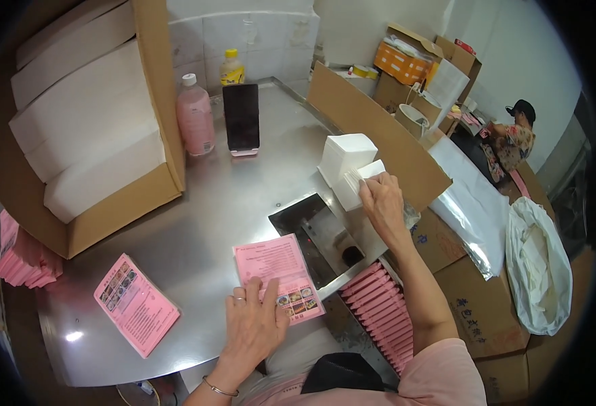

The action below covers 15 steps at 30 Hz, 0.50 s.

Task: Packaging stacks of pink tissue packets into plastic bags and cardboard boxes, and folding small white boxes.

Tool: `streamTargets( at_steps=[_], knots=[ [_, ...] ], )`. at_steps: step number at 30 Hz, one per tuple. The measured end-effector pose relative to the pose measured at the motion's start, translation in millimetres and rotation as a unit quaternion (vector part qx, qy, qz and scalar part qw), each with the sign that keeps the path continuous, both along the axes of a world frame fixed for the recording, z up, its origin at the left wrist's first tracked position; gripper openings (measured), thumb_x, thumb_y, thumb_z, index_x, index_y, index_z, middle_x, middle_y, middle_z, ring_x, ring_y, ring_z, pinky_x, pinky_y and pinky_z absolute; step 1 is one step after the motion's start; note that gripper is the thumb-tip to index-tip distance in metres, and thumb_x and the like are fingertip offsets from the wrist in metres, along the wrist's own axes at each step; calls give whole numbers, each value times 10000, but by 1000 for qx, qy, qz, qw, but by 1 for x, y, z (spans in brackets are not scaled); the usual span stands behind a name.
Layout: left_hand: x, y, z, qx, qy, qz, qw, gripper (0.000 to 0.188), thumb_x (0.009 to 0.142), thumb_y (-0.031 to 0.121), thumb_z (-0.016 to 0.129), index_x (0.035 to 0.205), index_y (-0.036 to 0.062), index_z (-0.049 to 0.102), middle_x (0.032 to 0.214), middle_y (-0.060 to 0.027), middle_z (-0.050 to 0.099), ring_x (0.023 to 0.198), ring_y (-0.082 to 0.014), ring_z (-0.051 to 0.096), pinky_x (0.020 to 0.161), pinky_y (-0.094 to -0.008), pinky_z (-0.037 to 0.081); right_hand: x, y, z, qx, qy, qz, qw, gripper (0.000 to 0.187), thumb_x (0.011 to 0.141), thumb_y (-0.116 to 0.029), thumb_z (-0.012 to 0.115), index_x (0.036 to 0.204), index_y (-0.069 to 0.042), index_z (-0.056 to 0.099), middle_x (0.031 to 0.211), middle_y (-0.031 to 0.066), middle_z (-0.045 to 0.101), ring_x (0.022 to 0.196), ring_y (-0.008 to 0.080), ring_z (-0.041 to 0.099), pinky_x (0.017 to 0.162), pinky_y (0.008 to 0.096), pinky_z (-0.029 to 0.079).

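My left hand [254, 325] lies flat on a pink printed leaflet [277, 267] near the front edge of the steel table [196, 223], fingers spread over its lower part. My right hand [381, 203] reaches to the right and grips a small stack of white paper sheets [360, 184] beside a taller white paper stack [344, 154]. A second pile of pink leaflets [135, 304] rests to the left. A dark metal tray [318, 237] sits between my hands.
A large cardboard box of white packs [95, 122] stands at the left. A pink bottle [195, 116], a yellow bottle [231, 68] and a propped phone [241, 118] are at the back. Pink folded leaflets [382, 308] fill a box below right. Another person [511, 139] sits far right.
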<state>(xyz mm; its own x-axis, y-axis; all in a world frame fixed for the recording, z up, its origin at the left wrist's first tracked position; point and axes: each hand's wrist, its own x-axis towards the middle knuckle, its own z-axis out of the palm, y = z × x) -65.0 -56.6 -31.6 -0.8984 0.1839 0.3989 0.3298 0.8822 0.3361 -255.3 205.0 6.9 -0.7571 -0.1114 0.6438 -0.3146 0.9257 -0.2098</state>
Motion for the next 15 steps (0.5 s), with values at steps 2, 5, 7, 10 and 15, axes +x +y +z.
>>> streamTargets(
  at_steps=[2,5,7,10,15],
  knots=[
    [1,0,-2,-2,2,2,1000,469,781,187,633,1211,8,589,1094,-182,532,866,-313,505,735,-435,383,3,0,1,16,-4,34,999,182,845,-127,636,937,9,714,902,161,619,899,339,574,812,444,467],
    [0,0,-2,12,0,0,1000,468,779,186,643,1207,4,589,1073,-177,532,868,-314,504,747,-435,387,3,9,-5,4,46,57,997,268,803,-57,629,1062,-8,679,1003,174,635,987,358,584,837,452,468],
    [-2,-2,-5,26,-8,3,1000,466,779,183,647,1205,5,591,1063,-173,532,869,-315,504,756,-435,390,11,1,-2,31,80,69,994,327,786,-27,621,1111,-10,655,1066,186,633,1036,366,581,859,455,467],
    [-1,-11,-9,23,13,-39,999,505,753,215,684,1208,17,592,1019,-161,520,881,-317,498,774,-431,395,57,-48,-13,66,70,221,970,396,782,0,608,1178,5,611,1210,218,611,1174,387,553,951,474,458],
    [-4,-28,23,21,-101,-12,995,689,696,252,746,1316,41,532,1059,-182,481,1011,-354,473,822,-437,395,152,-90,-41,123,9,498,858,546,794,-158,604,1314,-3,544,1219,231,558,1208,364,541,1071,635,326]
  ],
)
